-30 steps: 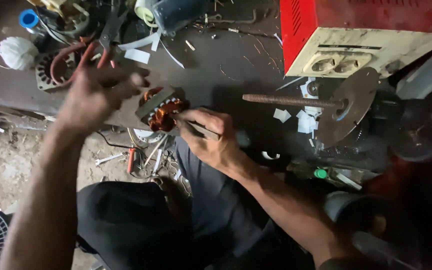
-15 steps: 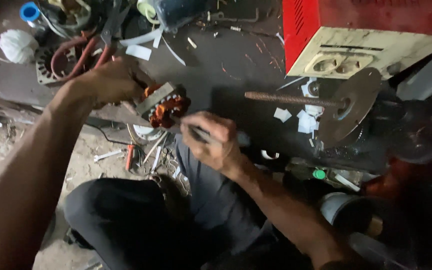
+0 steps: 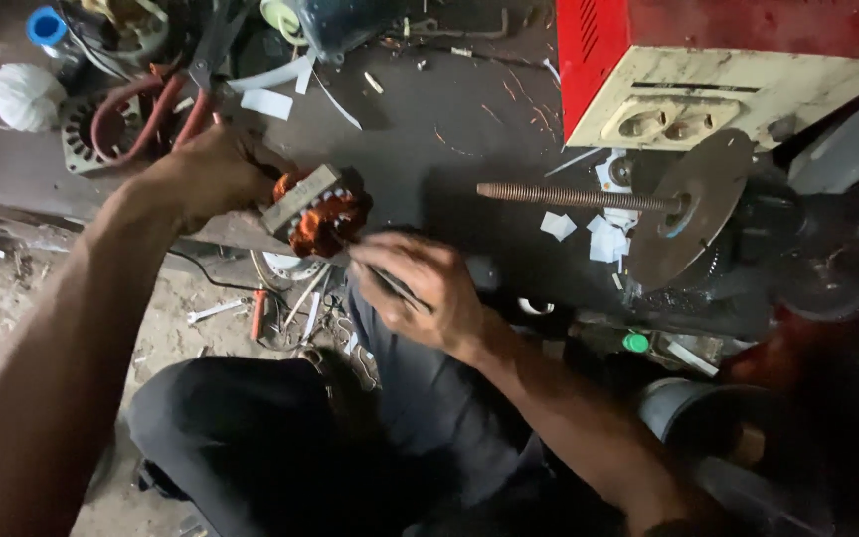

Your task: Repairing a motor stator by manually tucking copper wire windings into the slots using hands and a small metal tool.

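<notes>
Over the bench edge, left hand grips a copper-wound stator; right hand pinches a thin tool.

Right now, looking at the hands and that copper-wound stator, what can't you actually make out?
- Head view: the thin tool in the right hand is mostly covered by the fingers; its tip is blurred.
- The stator is partly hidden by the left hand; its winding detail is too dark to read.
- The red box is cut off by the top edge.
- The threaded rod ends behind the metal disc.
</notes>
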